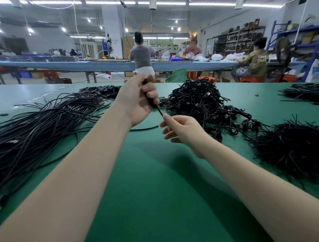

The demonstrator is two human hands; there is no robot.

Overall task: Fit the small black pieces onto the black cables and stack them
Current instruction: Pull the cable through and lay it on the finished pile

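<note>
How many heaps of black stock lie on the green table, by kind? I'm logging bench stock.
Straight cable heaps: 2
Tangled cable heap: 1
Short bristly strand heap: 1
Small black pieces heap: 1
Total: 5 heaps

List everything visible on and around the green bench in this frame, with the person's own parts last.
loose cables: one big pile, black, bench left
small pieces: one heap, black, far left-centre
tangled cables: one pile, black, centre-right
cut ends: one pile, black, right
far bundle: one, black, far right
bench: one, green
workers: three, background table
held cable: one, black, between hands
left hand: grip around cable
right hand: pinches cable end
</note>
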